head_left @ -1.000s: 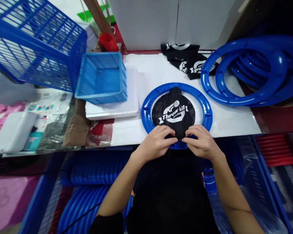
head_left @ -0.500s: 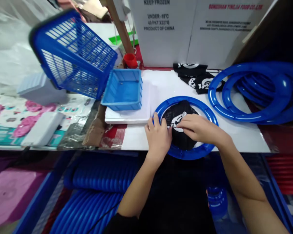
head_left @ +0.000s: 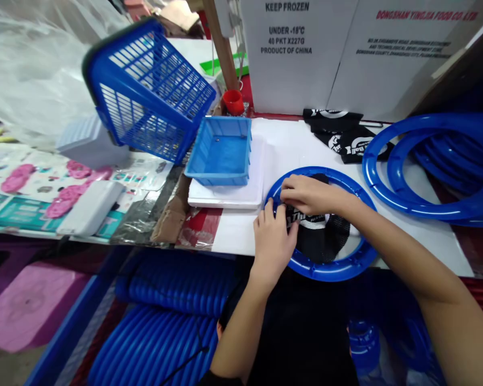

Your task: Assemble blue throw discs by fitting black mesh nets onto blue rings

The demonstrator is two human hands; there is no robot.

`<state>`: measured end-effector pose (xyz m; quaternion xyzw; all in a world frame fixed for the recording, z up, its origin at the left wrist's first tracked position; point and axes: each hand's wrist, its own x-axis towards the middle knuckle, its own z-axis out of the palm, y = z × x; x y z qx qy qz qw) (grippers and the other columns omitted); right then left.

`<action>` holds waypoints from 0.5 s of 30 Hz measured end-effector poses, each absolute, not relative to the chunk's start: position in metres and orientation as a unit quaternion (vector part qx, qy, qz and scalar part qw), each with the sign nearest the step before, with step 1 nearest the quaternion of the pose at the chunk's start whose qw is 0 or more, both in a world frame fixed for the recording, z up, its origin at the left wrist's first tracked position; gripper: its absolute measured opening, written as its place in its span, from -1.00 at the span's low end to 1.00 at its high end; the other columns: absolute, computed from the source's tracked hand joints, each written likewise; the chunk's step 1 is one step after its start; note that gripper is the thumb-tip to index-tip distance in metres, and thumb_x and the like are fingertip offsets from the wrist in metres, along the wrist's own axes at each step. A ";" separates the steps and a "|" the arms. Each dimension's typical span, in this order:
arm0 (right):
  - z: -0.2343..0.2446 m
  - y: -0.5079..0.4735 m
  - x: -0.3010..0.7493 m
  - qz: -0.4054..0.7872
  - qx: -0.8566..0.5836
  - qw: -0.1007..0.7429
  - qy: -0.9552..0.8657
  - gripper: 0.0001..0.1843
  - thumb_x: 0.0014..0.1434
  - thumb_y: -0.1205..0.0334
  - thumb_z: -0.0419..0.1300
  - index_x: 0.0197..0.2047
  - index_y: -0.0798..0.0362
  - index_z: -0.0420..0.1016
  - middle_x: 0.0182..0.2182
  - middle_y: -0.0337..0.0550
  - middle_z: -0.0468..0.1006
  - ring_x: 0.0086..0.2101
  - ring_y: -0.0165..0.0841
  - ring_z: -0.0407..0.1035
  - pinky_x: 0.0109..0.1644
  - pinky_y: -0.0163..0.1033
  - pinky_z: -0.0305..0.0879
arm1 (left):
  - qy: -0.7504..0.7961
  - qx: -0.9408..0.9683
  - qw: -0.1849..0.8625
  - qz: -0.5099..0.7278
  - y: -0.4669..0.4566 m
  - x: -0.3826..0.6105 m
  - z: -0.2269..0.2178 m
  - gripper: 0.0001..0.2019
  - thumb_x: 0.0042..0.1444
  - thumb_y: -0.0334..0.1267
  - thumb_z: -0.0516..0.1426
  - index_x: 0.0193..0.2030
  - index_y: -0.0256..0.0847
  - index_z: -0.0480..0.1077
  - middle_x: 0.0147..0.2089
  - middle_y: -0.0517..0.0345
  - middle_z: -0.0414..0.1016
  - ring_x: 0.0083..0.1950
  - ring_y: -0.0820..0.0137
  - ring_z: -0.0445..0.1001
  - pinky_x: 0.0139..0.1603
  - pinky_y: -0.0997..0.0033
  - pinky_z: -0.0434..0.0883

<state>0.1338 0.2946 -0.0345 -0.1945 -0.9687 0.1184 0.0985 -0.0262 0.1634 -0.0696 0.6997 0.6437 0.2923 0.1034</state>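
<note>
A blue plastic ring (head_left: 333, 272) lies on the white worktop, with a black mesh net (head_left: 324, 245) bearing white print inside it. My left hand (head_left: 274, 236) holds the ring's left rim, its fingers bent over the rim and its thumb by the net. Close above it, my right hand (head_left: 312, 194) has its fingers pinched together on the net's edge, right at the ring's upper left rim. The right fingertips partly hide what they grip. More black printed nets (head_left: 346, 140) lie behind the ring.
Several blue rings (head_left: 410, 206) are piled at the right. A small blue bin (head_left: 221, 178) stands on a white block left of my hands, near a tilted blue basket (head_left: 145, 91). A red cup (head_left: 234, 101) and a white carton (head_left: 298, 69) stand behind. Ribbed blue stacks (head_left: 156, 343) sit below.
My right hand has moved from the net's middle to the ring's upper left rim, drawing the net's edge there. The left hand stays at the left rim. The view has shifted left.
</note>
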 end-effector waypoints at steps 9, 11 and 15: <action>-0.045 0.289 0.127 0.331 -0.229 0.228 -0.887 -0.79 0.38 0.44 0.15 0.02 0.05 0.50 -0.10 -0.09 0.66 -0.12 -0.31 0.54 -0.01 -0.18 0.46 | 0.648 0.518 0.284 0.481 0.182 -0.044 -0.071 -0.67 0.28 -0.36 0.28 0.14 -0.11 0.37 -0.09 0.10 0.67 -0.31 0.35 0.60 -0.15 0.27 0.55; -0.049 0.287 0.126 0.349 -0.218 0.248 -0.877 -0.78 0.40 0.40 0.18 0.07 0.06 0.53 -0.05 -0.07 0.68 -0.07 -0.29 0.57 0.06 -0.14 0.50 | 0.637 0.485 0.298 0.520 0.182 -0.045 -0.074 -0.70 0.26 -0.36 0.28 0.10 -0.11 0.40 -0.13 0.13 0.67 -0.28 0.38 0.62 -0.17 0.36 0.55; -0.049 0.287 0.125 0.353 -0.225 0.261 -0.870 -0.80 0.41 0.33 0.23 0.07 0.05 0.57 -0.02 -0.04 0.69 -0.02 -0.26 0.58 0.12 -0.09 0.51 | 0.634 0.456 0.316 0.539 0.182 -0.049 -0.076 -0.76 0.24 -0.28 0.32 0.02 -0.16 0.48 -0.23 0.16 0.65 -0.28 0.40 0.60 -0.19 0.41 0.54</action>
